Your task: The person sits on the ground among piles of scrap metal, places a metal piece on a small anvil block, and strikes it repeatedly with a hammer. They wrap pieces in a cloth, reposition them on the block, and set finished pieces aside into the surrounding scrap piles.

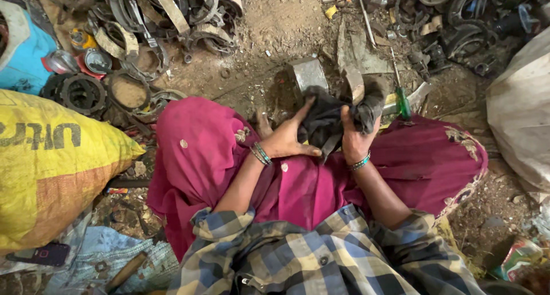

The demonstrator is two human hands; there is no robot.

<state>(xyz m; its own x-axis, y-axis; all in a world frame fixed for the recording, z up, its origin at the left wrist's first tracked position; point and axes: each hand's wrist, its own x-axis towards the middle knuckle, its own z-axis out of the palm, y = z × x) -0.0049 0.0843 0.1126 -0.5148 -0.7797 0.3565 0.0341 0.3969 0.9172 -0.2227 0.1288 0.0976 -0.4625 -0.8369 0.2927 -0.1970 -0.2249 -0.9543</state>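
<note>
- Checked shirt (pixel 321 260) fills the bottom of the view, nearest the lens, with a magenta skirt (pixel 206 152) spread across the lap above it.
- Far left, a yellow sack (pixel 51 163) bulges beside the knee, and past it lie worn brake shoes (pixel 166 14) and a toothed ring (pixel 80 93) on the dirt floor (pixel 281 26).
- Now the left hand (pixel 286 139) — fingers spread, palm pressed flat on the near side of a dark, greasy cloth (pixel 326 123), thumb tucked under its lower edge.
- That cloth sits bunched over the lap between the knees, apparently wrapped round something; what is inside cannot be made out.
- Right hand (pixel 354 136) is closed on the cloth's right side, fingers curled over the top fold — so both hands are clamped on the same bundle, close together.
- Judging from this grip, the work goes best with the left palm bracing steadily while the right does the pulling or rubbing, and with the bundle low on the lap so nothing slips out.
- Just beyond sits a grey metal block (pixel 309 74), and further right a green-handled screwdriver (pixel 403 100).
- Far right, a pale sack (pixel 521 111) closes the scene.
</note>
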